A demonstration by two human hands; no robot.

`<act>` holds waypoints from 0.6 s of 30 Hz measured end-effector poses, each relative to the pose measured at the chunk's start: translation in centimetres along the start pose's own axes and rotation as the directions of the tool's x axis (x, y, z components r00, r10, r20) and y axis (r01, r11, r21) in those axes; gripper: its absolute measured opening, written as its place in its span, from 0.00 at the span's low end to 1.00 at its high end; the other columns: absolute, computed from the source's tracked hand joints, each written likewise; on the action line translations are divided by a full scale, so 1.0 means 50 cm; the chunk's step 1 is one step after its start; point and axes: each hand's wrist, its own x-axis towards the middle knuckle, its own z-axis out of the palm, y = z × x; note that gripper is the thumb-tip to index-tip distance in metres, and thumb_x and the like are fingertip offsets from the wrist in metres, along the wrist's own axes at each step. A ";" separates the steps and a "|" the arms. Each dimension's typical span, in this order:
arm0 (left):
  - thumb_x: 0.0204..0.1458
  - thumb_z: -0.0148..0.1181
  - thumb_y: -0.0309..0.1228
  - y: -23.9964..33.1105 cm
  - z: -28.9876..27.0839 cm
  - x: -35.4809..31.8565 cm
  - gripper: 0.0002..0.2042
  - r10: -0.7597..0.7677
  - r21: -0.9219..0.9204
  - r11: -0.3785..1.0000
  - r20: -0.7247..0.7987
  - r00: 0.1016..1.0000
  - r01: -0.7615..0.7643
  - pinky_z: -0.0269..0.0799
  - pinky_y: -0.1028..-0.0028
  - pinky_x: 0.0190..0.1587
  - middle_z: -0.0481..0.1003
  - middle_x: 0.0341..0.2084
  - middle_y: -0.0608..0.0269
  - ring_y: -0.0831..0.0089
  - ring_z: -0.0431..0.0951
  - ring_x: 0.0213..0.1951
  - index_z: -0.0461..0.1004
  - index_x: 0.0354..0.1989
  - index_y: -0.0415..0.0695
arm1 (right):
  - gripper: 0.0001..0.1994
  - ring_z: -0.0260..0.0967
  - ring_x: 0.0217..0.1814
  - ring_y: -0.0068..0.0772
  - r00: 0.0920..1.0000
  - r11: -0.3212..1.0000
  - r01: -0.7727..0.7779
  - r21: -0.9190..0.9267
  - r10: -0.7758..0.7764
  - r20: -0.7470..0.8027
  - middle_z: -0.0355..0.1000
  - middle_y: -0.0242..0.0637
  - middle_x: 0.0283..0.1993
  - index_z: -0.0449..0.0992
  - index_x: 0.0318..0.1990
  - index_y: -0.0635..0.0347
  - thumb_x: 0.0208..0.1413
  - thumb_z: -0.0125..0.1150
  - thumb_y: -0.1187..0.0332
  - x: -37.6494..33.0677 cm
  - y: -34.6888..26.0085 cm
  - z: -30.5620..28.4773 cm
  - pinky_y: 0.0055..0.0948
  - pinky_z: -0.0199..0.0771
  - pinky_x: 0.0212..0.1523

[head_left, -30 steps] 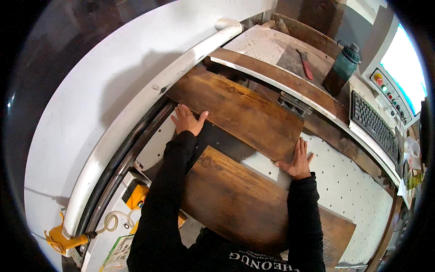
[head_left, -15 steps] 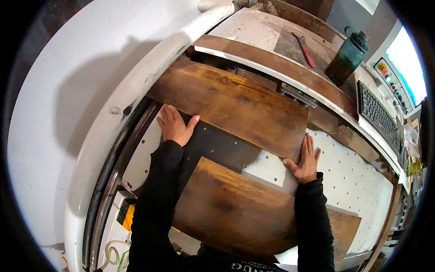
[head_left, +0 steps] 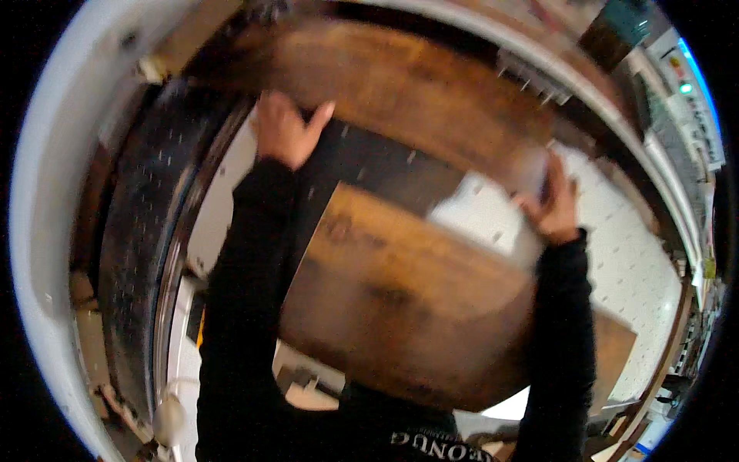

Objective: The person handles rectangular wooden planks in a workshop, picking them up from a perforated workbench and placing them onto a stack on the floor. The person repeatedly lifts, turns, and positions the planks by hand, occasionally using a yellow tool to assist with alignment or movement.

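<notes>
A brown wood-grain board [head_left: 400, 85] lies across the far side of the work surface, blurred by motion. My left hand [head_left: 289, 132] rests at its near edge toward the left, thumb spread away from the fingers. At the board's right end is my right hand [head_left: 554, 202], smeared, with the thumb apart from the fingers and nothing visible in its grasp. Whether it touches the board's corner is hard to tell. A second wood-grain board [head_left: 408, 292] lies nearer my body, between my forearms.
Under the boards is a white table [head_left: 623, 223] dotted with holes, with a dark area at left. A metal bracket [head_left: 531, 75] sits beyond the far board. A dark strip [head_left: 142, 208] and curved white casing [head_left: 46, 231] run along the left. A bottle [head_left: 616, 35] stands far right.
The view has shifted, so the boards sit higher and the dark strip at left shows more. My right hand's fingers look more bent; my left hand stays at the far board's near edge.
</notes>
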 end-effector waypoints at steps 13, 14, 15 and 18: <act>0.51 0.32 0.66 0.064 -0.081 0.013 0.48 -0.235 0.099 0.972 0.423 0.875 0.213 0.35 0.56 0.68 0.35 0.66 0.46 0.52 0.36 0.67 0.37 0.64 0.32 | 0.41 0.49 0.68 0.41 0.969 0.960 -0.224 0.166 0.201 0.144 0.50 0.46 0.67 0.52 0.65 0.58 0.47 0.61 0.50 -0.013 -0.029 -0.046 0.36 0.47 0.66; 0.51 0.32 0.66 0.069 -0.090 0.003 0.47 -0.230 0.068 0.973 0.373 0.899 0.220 0.35 0.57 0.68 0.35 0.66 0.46 0.52 0.36 0.67 0.37 0.64 0.32 | 0.41 0.48 0.68 0.42 0.966 0.975 -0.207 0.086 0.190 0.173 0.50 0.47 0.67 0.52 0.65 0.58 0.47 0.61 0.49 0.001 -0.023 -0.056 0.37 0.47 0.66; 0.51 0.32 0.66 0.063 -0.088 0.002 0.47 -0.220 0.062 0.975 0.368 0.903 0.213 0.36 0.56 0.68 0.35 0.65 0.46 0.51 0.36 0.67 0.37 0.64 0.32 | 0.41 0.48 0.69 0.42 0.969 0.982 -0.184 0.044 0.174 0.173 0.49 0.47 0.67 0.52 0.65 0.58 0.47 0.61 0.49 0.008 -0.012 -0.059 0.37 0.47 0.66; 0.51 0.32 0.66 0.044 -0.073 0.006 0.47 -0.209 0.065 0.978 0.358 0.910 0.199 0.36 0.55 0.68 0.35 0.65 0.46 0.51 0.35 0.67 0.37 0.64 0.32 | 0.39 0.46 0.69 0.42 0.987 0.994 -0.111 -0.001 0.110 0.116 0.49 0.48 0.67 0.51 0.65 0.58 0.49 0.60 0.51 0.008 0.001 -0.040 0.37 0.47 0.66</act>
